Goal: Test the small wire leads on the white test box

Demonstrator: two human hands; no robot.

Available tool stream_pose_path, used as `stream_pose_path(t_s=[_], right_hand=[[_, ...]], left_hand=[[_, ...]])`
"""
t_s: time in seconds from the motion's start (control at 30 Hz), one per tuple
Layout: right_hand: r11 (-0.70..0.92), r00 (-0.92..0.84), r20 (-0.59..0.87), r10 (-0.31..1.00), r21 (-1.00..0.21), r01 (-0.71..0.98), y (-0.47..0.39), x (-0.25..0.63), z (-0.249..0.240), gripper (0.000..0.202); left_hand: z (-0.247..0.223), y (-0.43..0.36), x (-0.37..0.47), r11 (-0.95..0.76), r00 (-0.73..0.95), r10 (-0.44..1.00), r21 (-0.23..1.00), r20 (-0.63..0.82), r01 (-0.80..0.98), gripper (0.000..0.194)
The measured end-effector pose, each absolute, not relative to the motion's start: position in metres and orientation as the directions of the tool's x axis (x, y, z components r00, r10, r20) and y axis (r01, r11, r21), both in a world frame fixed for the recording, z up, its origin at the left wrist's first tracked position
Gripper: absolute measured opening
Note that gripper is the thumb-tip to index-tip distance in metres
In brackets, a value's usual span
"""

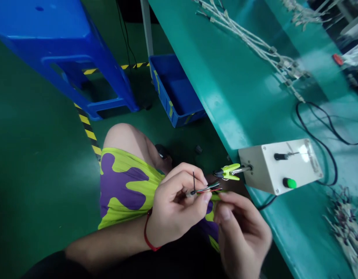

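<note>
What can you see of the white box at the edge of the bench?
The white box is a small rectangular housing, seemingly painted metal or plastic, sitting at the near edge of the teal bench. Its top carries a black toggle lever and a green push button. A metal rod ending in a yellow-green clip juts from its end toward the hands. A black cable loops behind it. Neither hand touches it.

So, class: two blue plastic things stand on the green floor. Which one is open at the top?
The blue bin beside the green bench: its hollow inside shows. The blue stool has a closed top.
</note>
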State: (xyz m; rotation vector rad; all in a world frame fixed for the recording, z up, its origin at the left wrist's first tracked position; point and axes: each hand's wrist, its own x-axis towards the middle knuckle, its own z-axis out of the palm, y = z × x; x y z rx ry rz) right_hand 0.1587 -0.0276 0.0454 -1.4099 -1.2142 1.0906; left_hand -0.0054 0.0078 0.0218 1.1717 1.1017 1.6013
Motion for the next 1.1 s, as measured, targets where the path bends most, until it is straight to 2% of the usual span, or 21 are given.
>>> stream_pose_path(t_s=[0.1, 0.2, 0.57, 0.87, 1.1], right_hand=[[-0.194, 0.052, -0.197, 0.979, -0.979, -0.057, -0.015, 0.144, 0.046, 0.021], [-0.194, 0.052, -0.205, 0.977, -0.967, -0.167, -0.009, 0.137, 0.052, 0.009], [-0.180, 0.080, -0.211, 0.974, -0.941, -0.288, -0.010, 0.133, 0.057, 0.004], [-0.295, 0.045, -0.349, 0.936, -0.848, -0.440, -0.012, 0.132, 0.062, 0.010], [-0.354, 0.013, -0.410, 0.912, -0.803, -0.479, -0.015, 0.133, 0.064, 0.011]], left_hand=[[0.024, 0.005, -0.005, -0.290, -0.189, 0.946, 0.948, 0.263, -0.131, 0.021], [0.025, 0.003, -0.004, -0.313, -0.191, 0.939, 0.940, 0.286, -0.133, 0.021], [0.029, -0.004, 0.000, -0.295, -0.174, 0.946, 0.949, 0.273, -0.115, 0.022], [0.030, -0.007, 0.004, -0.307, -0.170, 0.943, 0.945, 0.286, -0.109, 0.026], [0.033, -0.006, 0.004, -0.326, -0.184, 0.936, 0.935, 0.299, -0.139, 0.031]])
